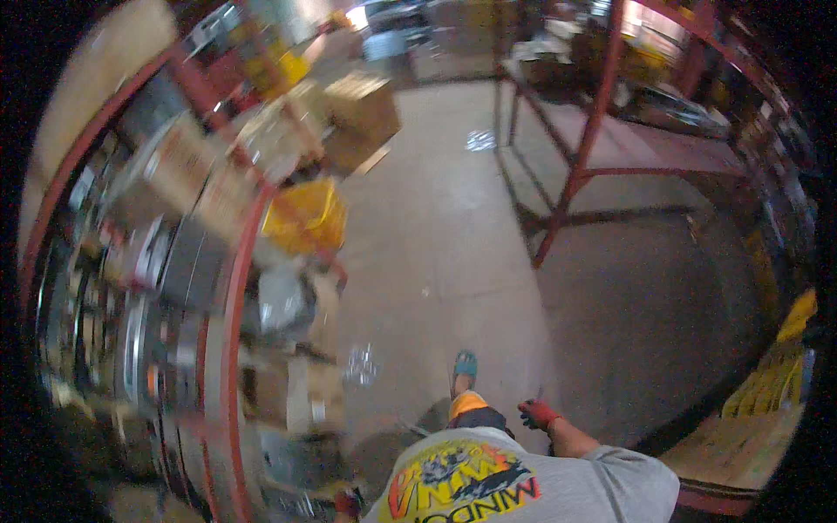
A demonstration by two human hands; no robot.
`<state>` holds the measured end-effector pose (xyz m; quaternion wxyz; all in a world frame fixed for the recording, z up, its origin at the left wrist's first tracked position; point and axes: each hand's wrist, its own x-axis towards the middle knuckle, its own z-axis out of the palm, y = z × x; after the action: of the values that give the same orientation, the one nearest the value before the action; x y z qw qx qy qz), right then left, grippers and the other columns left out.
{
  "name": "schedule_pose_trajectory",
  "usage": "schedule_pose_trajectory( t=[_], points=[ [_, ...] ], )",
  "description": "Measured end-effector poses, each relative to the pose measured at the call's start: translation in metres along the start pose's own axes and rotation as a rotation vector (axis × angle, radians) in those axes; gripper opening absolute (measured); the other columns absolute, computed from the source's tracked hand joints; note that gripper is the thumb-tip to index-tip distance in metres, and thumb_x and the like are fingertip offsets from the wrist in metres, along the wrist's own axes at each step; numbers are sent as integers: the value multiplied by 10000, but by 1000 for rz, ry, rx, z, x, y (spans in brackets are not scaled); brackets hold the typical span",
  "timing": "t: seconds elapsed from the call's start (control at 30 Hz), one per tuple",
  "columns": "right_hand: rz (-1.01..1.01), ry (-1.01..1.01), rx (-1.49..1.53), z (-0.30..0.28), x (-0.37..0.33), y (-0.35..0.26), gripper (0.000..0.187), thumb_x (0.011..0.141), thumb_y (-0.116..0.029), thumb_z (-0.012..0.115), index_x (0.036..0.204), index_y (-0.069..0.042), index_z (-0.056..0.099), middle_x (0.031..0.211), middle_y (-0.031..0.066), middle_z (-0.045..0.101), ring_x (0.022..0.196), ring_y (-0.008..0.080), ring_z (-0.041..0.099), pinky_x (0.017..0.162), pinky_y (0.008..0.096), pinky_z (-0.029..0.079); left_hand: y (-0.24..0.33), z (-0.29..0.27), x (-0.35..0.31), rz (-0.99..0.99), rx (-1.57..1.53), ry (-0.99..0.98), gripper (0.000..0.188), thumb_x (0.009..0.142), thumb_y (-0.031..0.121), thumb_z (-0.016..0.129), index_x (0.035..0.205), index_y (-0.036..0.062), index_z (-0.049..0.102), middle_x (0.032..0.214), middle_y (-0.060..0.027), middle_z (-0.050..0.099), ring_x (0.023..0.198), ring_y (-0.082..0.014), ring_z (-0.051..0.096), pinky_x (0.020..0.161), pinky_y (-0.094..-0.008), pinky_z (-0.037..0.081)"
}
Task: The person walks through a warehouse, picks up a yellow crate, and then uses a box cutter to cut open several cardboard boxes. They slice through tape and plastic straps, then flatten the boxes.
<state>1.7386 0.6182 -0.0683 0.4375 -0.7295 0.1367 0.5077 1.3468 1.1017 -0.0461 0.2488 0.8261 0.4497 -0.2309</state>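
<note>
In a red and dark work glove, my right hand hangs beside my body above the floor. Its fingers look curled; a thin dark sliver shows just above them, too blurred to name. My left hand, also in a reddish glove, is at the lower edge, mostly cut off and smeared, so its fingers do not show clearly. It is nearest the lower boxes of the left shelf. One foot in a green sandal is stretched ahead on the concrete floor.
A red metal rack packed with cartons runs along my left. Cardboard boxes and a yellow bag jut toward the aisle. At right stands another red-framed rack. Yellow crates stand lower right; shiny plastic scraps lie on the floor.
</note>
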Motion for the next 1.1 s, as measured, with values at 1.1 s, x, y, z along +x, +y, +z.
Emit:
schedule_pose_trajectory(
  t=[1.1],
  points=[
    [233, 247, 106, -99, 76, -142, 282, 954, -345, 554, 923, -101, 693, 854, 126, 700, 737, 289, 654, 644, 455, 512, 430, -237, 532, 552, 98, -126, 498, 958, 475, 537, 966, 10, 717, 955, -273, 698, 874, -426, 681, 780, -519, 514]
  ],
)
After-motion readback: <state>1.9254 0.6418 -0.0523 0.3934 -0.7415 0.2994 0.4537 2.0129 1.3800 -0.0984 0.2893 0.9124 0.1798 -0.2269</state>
